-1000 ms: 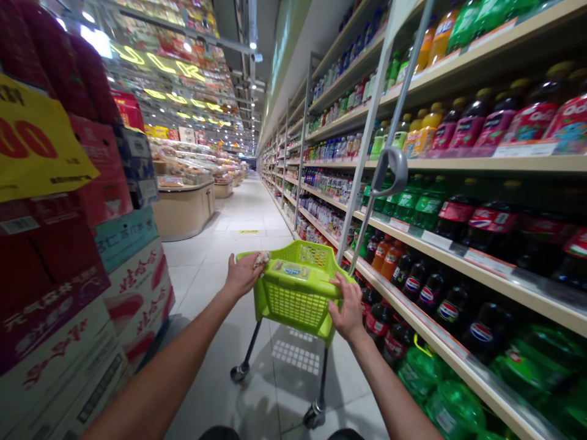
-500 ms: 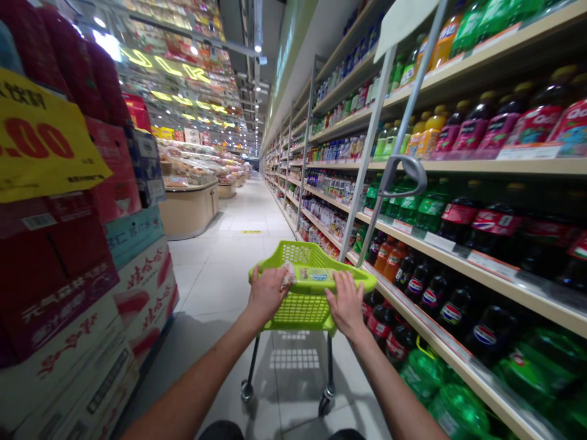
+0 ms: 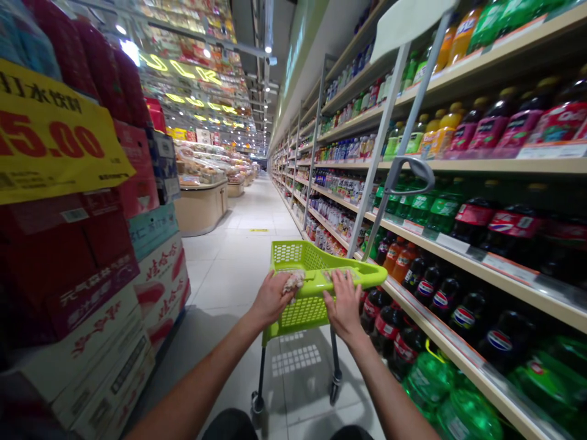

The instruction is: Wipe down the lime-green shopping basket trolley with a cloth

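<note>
Just ahead of both hands stands a shopping cart (image 3: 305,315), on the pale floor (image 3: 233,263) between stacked boxes (image 3: 162,269) and a long shelf (image 3: 499,165) of bottles (image 3: 463,316). Its handle (image 3: 375,276) runs side to side, with the left hand (image 3: 270,299) at its left end and the right hand (image 3: 343,305) near its middle, so both are about as near. The handle's right end sticks out past the right hand, toward the shelf. The left hand's grip is closed around a crumpled, pale cloth (image 3: 294,281) against the handle. The right hand's fingers lie over the handle, but you cannot tell if that grip squeezes. The cart is bright lime green, with many little holes in its sides, thin dark legs and small wheels.
</note>
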`<state>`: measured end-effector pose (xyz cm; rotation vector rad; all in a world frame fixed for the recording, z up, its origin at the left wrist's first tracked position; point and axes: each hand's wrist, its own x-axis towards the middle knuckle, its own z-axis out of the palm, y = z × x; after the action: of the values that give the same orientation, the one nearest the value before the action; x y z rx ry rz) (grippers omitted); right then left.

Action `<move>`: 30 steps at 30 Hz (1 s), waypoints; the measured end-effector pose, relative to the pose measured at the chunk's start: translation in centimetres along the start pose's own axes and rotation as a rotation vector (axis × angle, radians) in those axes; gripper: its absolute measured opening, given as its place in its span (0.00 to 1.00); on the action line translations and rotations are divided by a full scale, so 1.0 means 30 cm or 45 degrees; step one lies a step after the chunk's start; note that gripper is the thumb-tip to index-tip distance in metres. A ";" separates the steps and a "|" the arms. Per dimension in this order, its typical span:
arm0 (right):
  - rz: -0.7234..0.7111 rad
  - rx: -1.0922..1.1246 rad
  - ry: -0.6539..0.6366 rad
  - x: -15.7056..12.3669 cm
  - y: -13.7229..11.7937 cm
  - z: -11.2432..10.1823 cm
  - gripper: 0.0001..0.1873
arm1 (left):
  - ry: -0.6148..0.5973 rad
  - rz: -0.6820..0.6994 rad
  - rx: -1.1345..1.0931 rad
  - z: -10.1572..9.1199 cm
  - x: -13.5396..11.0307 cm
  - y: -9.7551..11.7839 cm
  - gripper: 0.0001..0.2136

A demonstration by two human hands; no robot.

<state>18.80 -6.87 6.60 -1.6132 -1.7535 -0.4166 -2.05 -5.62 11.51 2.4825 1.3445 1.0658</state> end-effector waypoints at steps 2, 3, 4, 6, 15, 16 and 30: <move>-0.025 0.075 0.024 -0.005 -0.004 0.008 0.27 | 0.028 0.047 -0.046 0.019 -0.008 0.021 0.08; -0.029 0.103 0.037 -0.004 0.008 0.008 0.27 | 0.039 0.060 -0.064 0.027 -0.011 0.031 0.07; -0.038 0.127 0.041 -0.001 0.027 0.005 0.26 | 0.043 0.073 -0.081 0.036 -0.013 0.042 0.07; -0.047 0.147 0.039 0.012 0.070 -0.004 0.26 | 0.022 0.101 -0.106 0.055 -0.015 0.070 0.08; -0.088 0.125 0.084 -0.008 0.088 -0.036 0.25 | -0.121 0.209 -0.054 0.123 -0.042 0.246 0.15; -0.109 0.158 0.117 -0.018 0.095 -0.042 0.25 | -0.137 0.199 -0.064 0.118 -0.043 0.242 0.15; -0.164 0.490 0.158 -0.095 0.196 -0.120 0.26 | -0.169 0.223 -0.294 0.144 -0.134 0.227 0.19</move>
<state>25.38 -10.33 5.86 -1.1843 -1.7245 -0.2156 3.94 -11.89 9.03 2.4815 0.9253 1.0036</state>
